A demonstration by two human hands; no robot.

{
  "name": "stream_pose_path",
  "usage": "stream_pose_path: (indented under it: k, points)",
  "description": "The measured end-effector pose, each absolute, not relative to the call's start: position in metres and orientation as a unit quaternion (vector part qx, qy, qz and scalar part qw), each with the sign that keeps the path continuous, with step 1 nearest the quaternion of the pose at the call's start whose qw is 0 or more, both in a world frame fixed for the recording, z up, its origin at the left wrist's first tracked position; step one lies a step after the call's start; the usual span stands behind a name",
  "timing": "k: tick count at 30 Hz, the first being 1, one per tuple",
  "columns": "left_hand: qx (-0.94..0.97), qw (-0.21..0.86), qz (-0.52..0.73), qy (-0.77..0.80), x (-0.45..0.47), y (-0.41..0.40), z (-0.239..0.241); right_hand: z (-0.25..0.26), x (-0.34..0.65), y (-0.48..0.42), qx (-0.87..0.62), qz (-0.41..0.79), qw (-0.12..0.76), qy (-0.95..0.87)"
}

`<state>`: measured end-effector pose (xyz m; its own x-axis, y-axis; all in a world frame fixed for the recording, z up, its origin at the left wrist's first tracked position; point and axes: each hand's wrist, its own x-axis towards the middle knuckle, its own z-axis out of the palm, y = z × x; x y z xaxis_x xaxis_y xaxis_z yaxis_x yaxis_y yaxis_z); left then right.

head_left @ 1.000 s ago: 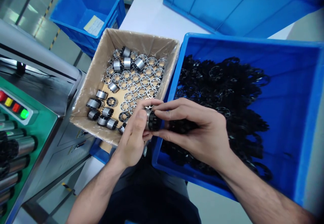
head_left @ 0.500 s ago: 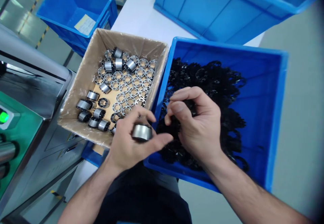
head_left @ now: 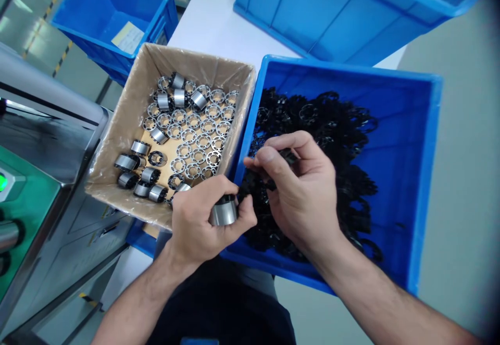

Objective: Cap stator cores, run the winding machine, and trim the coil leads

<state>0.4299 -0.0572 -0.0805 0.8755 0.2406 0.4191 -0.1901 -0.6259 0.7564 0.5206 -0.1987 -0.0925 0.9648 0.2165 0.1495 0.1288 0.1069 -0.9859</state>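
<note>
My left hand (head_left: pixel 199 220) is closed round a small silver metal cylinder (head_left: pixel 224 213), held over the near edge between the two containers. My right hand (head_left: pixel 302 189) hovers inside the blue bin (head_left: pixel 427 178), its thumb and fingers pinched on a black plastic ring (head_left: pixel 287 156) lifted from the heap of black rings (head_left: pixel 344 142). The two hands are close together, a few centimetres apart. To the left, a cardboard box (head_left: pixel 117 147) lined with clear plastic holds several silver cylinders (head_left: pixel 179 97) and flat-lying round cores (head_left: pixel 195 137).
A second blue bin (head_left: pixel 312 12) stands behind on the white table (head_left: pixel 211 22). Another blue bin (head_left: pixel 97 17) with a paper slip sits lower at the far left. A grey and green machine (head_left: pixel 35 142) with a green lamp flanks the left side.
My left hand has turned the silver cylinder and closed more tightly round it. My right hand has pinched a black ring and lifted it slightly toward the left hand.
</note>
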Motion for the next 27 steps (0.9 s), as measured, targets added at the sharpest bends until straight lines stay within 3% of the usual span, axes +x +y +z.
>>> stream_pose_path:
  k: [4, 9, 11, 14, 16, 22, 27]
  points:
    - [0.865, 0.400, 0.300, 0.030, 0.426, -0.057, -0.081, -0.078, 0.528, -0.206, -0.696, -0.100, 0.675, -0.223]
    - [0.810, 0.498, 0.302, 0.072, 0.424, -0.047, -0.085, -0.068, 0.539, -0.214, -0.673, 0.178, 0.668, -0.263]
    - [0.771, 0.581, 0.246, 0.088, 0.425, -0.042, -0.088, -0.067, 0.538, -0.214, -0.651, 0.219, 0.692, -0.223]
    - [0.621, 0.764, 0.107, 0.135, 0.427, -0.037, -0.093, -0.067, 0.534, -0.212, -0.656, 0.204, 0.699, -0.200]
    - [0.540, 0.826, 0.029, 0.158, 0.427, -0.035, -0.095, -0.068, 0.532, -0.211, -0.670, 0.183, 0.682, -0.229]
    - [0.563, 0.811, 0.015, 0.160, 0.422, -0.040, -0.098, -0.079, 0.527, -0.207, -0.682, 0.100, 0.643, -0.334]
    - [0.588, 0.793, -0.001, 0.159, 0.422, -0.041, -0.099, -0.089, 0.523, -0.206, -0.714, 0.060, 0.632, -0.294]
